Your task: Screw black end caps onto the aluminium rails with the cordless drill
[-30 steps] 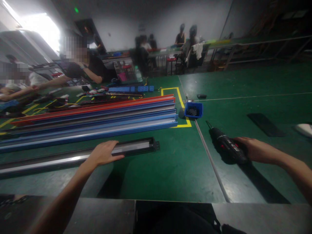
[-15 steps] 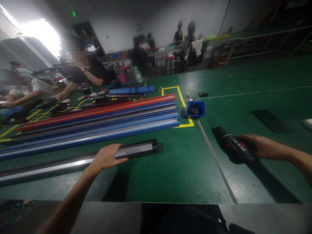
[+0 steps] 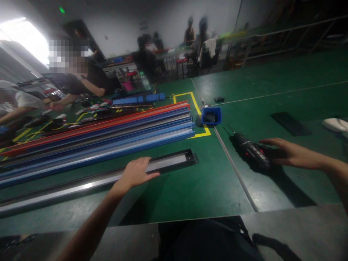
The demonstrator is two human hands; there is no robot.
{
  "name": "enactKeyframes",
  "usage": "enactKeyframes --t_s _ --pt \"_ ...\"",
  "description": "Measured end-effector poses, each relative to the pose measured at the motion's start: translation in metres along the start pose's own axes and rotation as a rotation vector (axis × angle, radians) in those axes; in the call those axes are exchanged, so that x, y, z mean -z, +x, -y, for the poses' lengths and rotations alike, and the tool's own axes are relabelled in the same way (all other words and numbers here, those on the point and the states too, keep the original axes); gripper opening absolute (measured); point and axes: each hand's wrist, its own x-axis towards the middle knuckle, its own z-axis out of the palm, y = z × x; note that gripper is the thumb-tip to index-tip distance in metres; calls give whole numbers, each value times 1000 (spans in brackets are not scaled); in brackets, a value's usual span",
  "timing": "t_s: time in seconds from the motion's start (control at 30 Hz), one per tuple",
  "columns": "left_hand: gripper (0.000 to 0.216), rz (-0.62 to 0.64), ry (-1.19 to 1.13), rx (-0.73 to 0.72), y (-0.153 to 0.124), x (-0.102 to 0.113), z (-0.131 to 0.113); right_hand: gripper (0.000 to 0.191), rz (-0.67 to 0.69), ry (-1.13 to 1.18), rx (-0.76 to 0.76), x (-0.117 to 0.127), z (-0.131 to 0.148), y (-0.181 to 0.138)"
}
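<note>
A long black channel-shaped profile [image 3: 170,161] with a pale strip inside lies across the green table, a small bracket at its right end. My left hand [image 3: 137,171] grips it near that end, fingers over the far side and thumb along the near side. On the right, a black cordless drill [image 3: 251,150] with red details rests on its side, its bit pointing to the upper left. Just right of the drill my right hand [image 3: 290,155] is open, fingers stretched out, with a small gap between it and the tool.
Orange and blue profiles [image 3: 152,132] lie in a row beyond the black one. A blue bin [image 3: 211,116] holds small dark parts. A dark flat slab [image 3: 290,123] and a white object [image 3: 336,124] lie at right. A co-worker [image 3: 91,78] sits across the table.
My left hand and the black profile have shifted right relative to the other profiles. My right hand has come off the drill, its fingers now straighter. The view has turned slightly.
</note>
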Motion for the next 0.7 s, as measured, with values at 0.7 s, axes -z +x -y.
enactKeyframes --t_s 0.7 --pt "89 -71 -27 31 19 6 -52 75 -3 243 616 0 226 -98"
